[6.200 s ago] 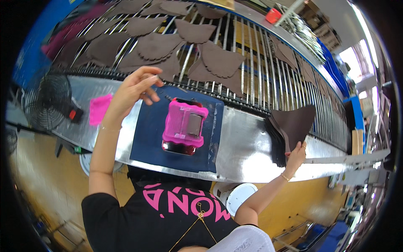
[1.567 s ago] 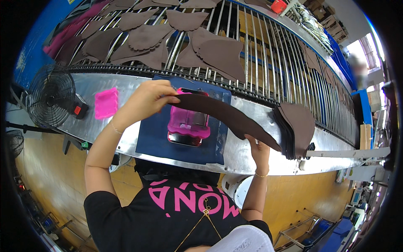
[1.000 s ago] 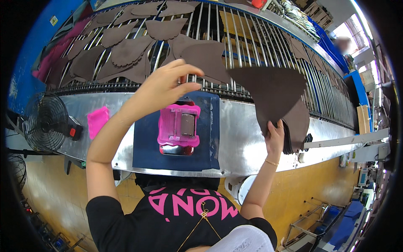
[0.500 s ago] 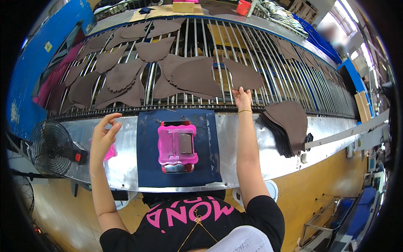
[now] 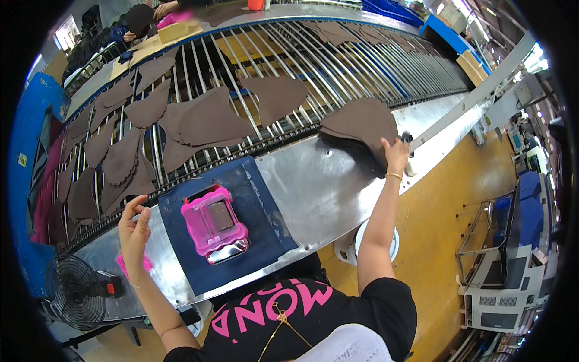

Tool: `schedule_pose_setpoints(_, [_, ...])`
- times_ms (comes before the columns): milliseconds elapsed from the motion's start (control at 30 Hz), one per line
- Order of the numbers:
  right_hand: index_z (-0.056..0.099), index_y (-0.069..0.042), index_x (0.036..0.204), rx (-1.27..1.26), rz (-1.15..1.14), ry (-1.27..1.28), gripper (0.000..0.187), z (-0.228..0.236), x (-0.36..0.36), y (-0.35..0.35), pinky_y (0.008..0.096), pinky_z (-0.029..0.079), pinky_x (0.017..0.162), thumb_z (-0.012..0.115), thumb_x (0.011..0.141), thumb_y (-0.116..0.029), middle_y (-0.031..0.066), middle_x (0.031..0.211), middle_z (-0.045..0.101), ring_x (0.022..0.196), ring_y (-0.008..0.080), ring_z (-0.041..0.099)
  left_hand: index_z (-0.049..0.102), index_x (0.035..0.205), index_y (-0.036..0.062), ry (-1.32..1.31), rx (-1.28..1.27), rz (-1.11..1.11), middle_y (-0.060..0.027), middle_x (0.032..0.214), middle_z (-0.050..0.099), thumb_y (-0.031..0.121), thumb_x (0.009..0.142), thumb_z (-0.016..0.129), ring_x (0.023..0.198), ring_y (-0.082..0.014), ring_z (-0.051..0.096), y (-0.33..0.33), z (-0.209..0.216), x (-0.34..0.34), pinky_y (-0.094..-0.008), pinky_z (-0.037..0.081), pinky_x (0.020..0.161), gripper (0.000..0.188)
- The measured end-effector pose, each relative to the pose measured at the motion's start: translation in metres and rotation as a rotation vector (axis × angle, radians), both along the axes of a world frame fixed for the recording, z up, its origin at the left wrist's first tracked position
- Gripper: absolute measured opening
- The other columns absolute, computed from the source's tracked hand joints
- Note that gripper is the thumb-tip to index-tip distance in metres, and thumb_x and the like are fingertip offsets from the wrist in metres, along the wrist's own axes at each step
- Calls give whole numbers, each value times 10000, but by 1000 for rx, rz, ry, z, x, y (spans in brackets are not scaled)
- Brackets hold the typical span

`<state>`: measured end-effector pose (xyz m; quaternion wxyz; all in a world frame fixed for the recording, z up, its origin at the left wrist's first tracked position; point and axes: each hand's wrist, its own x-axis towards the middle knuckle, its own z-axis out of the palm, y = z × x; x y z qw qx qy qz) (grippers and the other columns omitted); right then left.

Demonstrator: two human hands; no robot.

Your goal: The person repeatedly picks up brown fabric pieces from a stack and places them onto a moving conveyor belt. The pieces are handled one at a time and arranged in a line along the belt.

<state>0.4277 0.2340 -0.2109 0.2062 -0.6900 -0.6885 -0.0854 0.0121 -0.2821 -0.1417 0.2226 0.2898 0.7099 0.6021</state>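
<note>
My right hand (image 5: 395, 157) is at the near right corner of a stack of dark brown, fan-shaped sheet pieces (image 5: 360, 120). Its thumb and fingers are apart at the stack's edge, and no lifted piece shows in them. My left hand (image 5: 134, 232) hovers empty, fingers loosely bent and apart, left of a dark blue mat (image 5: 265, 241). On that mat sits a pink-framed device (image 5: 211, 223) with a brown pad and shiny metal ends. A single brown piece (image 5: 277, 96) lies on the bar conveyor (image 5: 241, 57) beyond the mat.
More brown pieces (image 5: 205, 117) lie overlapped on the conveyor's left part. A black fan (image 5: 75, 292) and a pink object (image 5: 146, 264) are at the left. A white metal bar (image 5: 464, 102) slants beside the stack. Another person's hands (image 5: 166, 9) work across the conveyor.
My right hand has left the single piece on the conveyor and moved right and nearer to the stack. The view has swung right; my left hand remains raised and empty.
</note>
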Motion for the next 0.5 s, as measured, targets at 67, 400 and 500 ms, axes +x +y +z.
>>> schedule_pose_setpoints(67, [634,-45,1082,-238,-49,-3,566,1,-1,0,489,501,855,723,735,-483,161,1142,574,1081,390,546,553,1212,48,-2,-9,4,47,835,464,148,911,613,473,19,312,3,1,6,-172,208,393,322])
schedule_pose_setpoints(400, [567,19,1101,-157,-22,19,589,10,-5,-1,468,489,867,790,706,-356,238,1074,616,1059,392,574,585,1168,59,-17,-56,92,45,825,463,155,894,630,477,10,369,-13,8,22,-163,262,390,294])
schedule_pose_setpoints(500, [509,16,1160,-218,130,25,555,16,-7,-5,449,481,863,745,762,-291,257,994,639,1003,385,606,592,1158,58,-16,-71,105,41,824,467,141,889,631,480,5,382,-16,9,26,-165,279,394,283])
